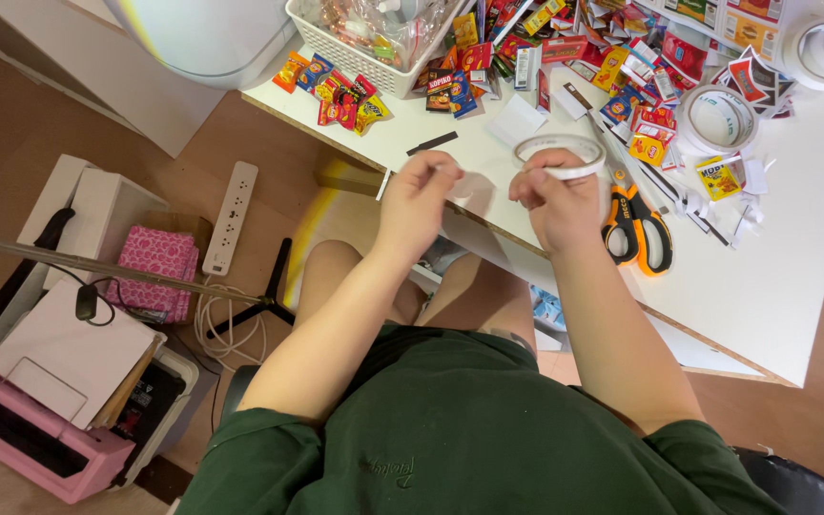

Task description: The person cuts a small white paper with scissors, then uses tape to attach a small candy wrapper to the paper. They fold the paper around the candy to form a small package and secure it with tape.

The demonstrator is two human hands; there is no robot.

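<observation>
At the white table's (774,286) bare near edge, hands grip: right (557,198) tape roll (559,155), left (419,195) its strip (463,185).

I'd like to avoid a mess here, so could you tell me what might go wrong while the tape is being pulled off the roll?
The strip drawn by the left hand from the tape roll in the right hand could fold and stick to itself. The scissors lie right beside that hand, near the table edge; a nudge might knock them off.
</observation>
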